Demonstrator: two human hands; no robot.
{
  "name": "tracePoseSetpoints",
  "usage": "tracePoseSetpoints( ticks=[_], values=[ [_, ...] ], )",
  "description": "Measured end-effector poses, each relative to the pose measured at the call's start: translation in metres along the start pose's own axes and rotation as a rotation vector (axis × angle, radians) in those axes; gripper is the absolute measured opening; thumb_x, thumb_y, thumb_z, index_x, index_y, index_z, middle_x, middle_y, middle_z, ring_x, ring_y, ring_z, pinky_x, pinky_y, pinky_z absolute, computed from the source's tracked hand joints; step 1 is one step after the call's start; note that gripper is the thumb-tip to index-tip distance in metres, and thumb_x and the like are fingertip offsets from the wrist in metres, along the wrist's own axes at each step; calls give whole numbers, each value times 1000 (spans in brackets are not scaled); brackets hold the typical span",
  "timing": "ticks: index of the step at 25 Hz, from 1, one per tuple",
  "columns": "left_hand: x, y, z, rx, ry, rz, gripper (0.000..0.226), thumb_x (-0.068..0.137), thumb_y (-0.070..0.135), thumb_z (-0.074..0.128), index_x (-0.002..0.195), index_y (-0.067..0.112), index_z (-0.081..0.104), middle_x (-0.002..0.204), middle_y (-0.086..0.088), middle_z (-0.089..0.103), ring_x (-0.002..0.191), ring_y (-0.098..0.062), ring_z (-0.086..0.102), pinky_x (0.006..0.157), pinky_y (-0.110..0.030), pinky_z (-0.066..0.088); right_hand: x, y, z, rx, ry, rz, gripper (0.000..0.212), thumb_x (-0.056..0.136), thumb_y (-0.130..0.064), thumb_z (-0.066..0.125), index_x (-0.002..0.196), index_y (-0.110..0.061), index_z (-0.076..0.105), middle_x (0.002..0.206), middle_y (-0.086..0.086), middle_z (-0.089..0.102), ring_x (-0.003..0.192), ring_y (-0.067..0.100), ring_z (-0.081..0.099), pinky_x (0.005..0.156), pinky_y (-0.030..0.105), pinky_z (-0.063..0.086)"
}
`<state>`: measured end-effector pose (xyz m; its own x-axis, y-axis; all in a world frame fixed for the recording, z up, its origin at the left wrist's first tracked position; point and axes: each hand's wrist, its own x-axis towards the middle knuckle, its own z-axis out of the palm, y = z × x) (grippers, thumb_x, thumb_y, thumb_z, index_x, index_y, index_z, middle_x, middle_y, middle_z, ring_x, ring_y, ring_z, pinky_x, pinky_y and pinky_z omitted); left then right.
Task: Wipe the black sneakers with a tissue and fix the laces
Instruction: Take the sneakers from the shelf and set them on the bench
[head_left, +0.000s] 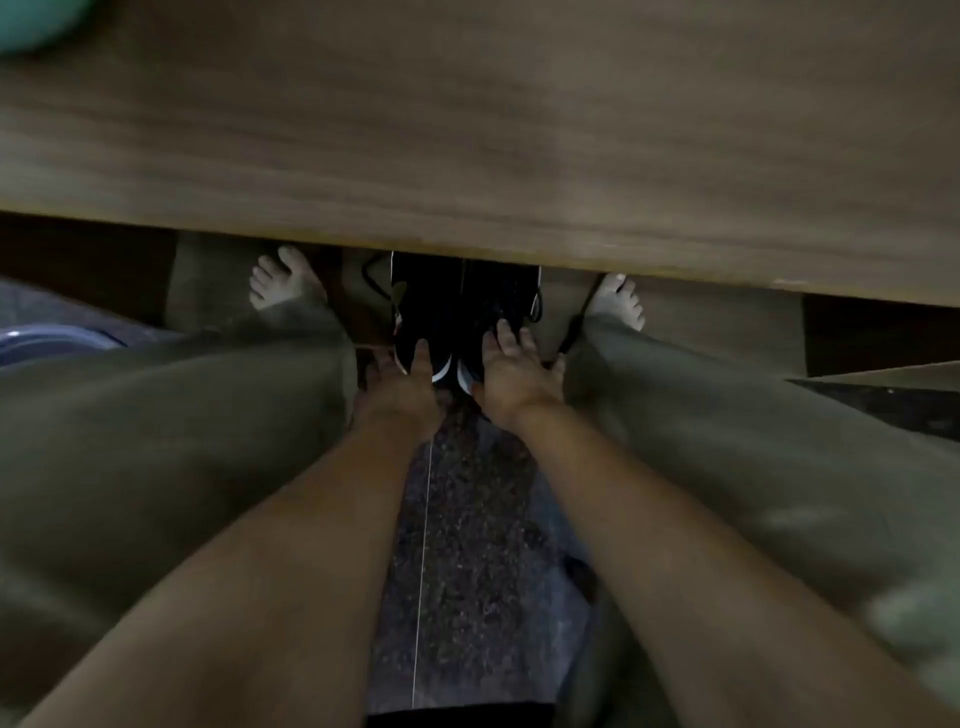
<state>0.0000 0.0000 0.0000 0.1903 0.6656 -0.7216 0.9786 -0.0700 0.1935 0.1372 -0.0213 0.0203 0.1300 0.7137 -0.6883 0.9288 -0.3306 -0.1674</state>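
Note:
Two black sneakers with white soles stand side by side on the floor under the table edge, the left sneaker (423, 306) and the right sneaker (498, 296), heels toward me and front halves hidden by the table. My left hand (402, 387) reaches down onto the heel of the left sneaker, fingers wrapped at its back. My right hand (511, 371) lies on the heel of the right sneaker with fingers spread over it. The picture is dim and blurred, so the exact grip is hard to read. No tissue shows.
A wooden table top (467, 130) fills the upper half, its front edge just above the shoes. My legs in olive trousers flank the hands, bare feet (280, 280) (618, 301) beside the sneakers. A speckled dark floor (467, 545) lies between the knees. A green object (36, 21) sits at the table's far left.

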Motion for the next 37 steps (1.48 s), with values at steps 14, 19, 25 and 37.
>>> tracePoseSetpoints(
  ticks=[14,19,25,37],
  values=[
    [11,17,6,81,400,90,12,93,9,48,102,5,55,95,-19,64,82,-35,62,57,-35,33,14,-3,40,-52,288,122,31,92,-6,44,123,-9,49,158,18,0,131,46,34,79,44,45],
    [-67,26,-18,32,495,93,20,88,2,43,107,8,49,100,-16,59,83,-39,61,58,-38,36,-42,-24,-17,2,301,103,38,94,-3,41,131,-5,40,155,20,13,110,37,58,70,38,47],
    [-155,17,-49,69,612,178,19,86,0,42,102,8,50,104,-15,58,83,-40,62,58,-39,42,-145,-55,-56,3,368,50,28,93,0,44,120,-2,52,122,16,55,104,35,59,68,38,44],
    [-388,22,-105,7,837,347,20,87,39,52,87,19,53,73,-2,63,74,-29,58,55,-32,35,-396,-71,-165,-313,491,-121,16,84,-4,53,97,-9,61,88,8,55,86,32,51,67,33,38]
  ],
)
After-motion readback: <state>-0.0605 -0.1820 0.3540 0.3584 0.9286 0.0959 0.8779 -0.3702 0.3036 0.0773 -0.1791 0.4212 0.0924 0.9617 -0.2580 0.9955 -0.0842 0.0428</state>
